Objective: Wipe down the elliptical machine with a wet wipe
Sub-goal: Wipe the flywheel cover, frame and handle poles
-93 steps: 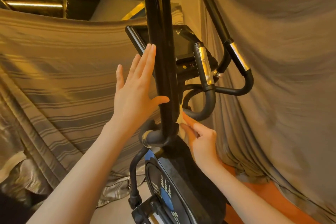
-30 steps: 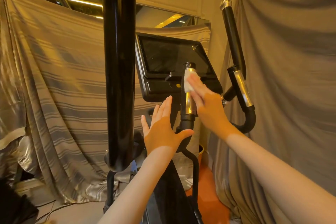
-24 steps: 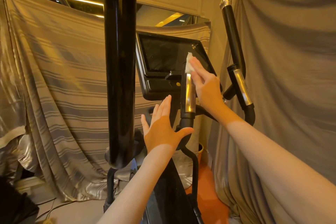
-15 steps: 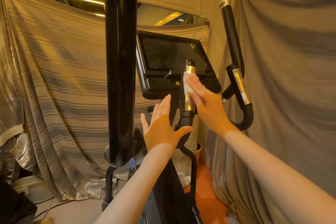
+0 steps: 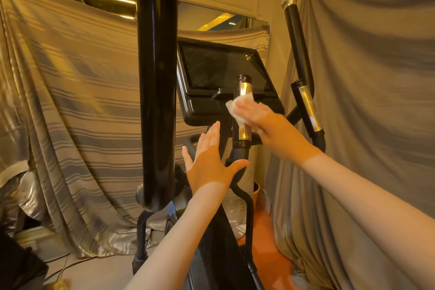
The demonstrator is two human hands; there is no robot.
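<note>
- Since the previous frame, right hand (image 5: pixel 266 122) has shifted the wet wipe (image 5: pixel 237 110) lower on the chromed grip (image 5: pixel 242 106).
- Elliptical machine (image 5: pixel 157 82): console (image 5: pixel 223 70) directly behind the grip.
- Left hand (image 5: pixel 209 162): released, fingers straight, thumb touching the post below the grip.
- Right hand: flat fingers press the wipe against the grip.

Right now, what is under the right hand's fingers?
A white wet wipe, pressed by the right hand against the chrome grip. The grip's stretch beneath the wipe is covered; chrome shows above and below.
</note>
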